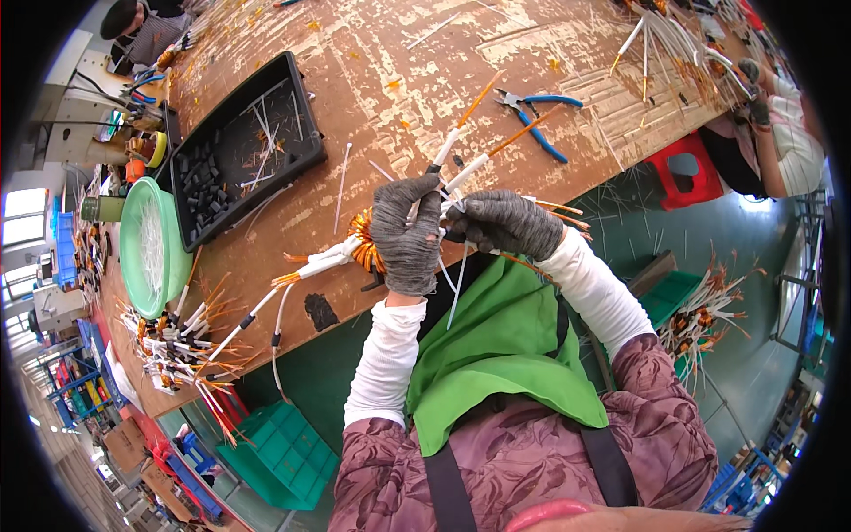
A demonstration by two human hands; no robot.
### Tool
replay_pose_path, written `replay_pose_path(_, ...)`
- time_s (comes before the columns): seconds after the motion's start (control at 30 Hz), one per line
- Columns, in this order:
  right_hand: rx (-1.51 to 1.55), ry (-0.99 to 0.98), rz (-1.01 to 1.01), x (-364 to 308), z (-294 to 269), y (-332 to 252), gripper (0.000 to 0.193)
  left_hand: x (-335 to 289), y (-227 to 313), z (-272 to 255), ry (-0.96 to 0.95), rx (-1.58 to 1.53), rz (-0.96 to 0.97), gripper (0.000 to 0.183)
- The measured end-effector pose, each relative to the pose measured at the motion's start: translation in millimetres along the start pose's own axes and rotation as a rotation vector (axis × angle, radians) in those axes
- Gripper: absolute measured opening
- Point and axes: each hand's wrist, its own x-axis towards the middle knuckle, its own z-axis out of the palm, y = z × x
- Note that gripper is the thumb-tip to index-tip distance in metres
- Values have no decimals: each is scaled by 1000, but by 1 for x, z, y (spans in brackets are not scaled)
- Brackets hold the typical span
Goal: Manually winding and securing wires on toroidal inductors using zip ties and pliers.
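Observation:
My left hand (406,235), in a dark grey knitted glove, is closed around a coil of orange copper wire (362,241) at the table's near edge. White-sleeved leads (448,146) with bare copper-coloured ends stick out from the coil on several sides. My right hand (514,223), gloved alike, pinches at a thin white cable tie close to the left fingertips. White tie tails (457,288) dangle below the hands, over my green apron. Fingers cover the exact spot where the tie meets the leads.
Blue-handled cutters (536,124) lie beyond my right hand. Leftward are a black tray (232,113) with short black pieces, a green bowl (175,284) of white ties and a coil pile (182,350). A green crate (284,452) stands below. Another person (789,146) works at right near a red stool (700,182).

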Motion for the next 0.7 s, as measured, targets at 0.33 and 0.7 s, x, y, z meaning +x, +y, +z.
replay_pose_path(0.33,-12,-12,-24,0,-3,4,37,-4,-3,3,29,-39,-11,11)
replay_pose_path(0.7,-27,-35,-53,3,-6,6,33,-2,2,0,-151,27,195,16)
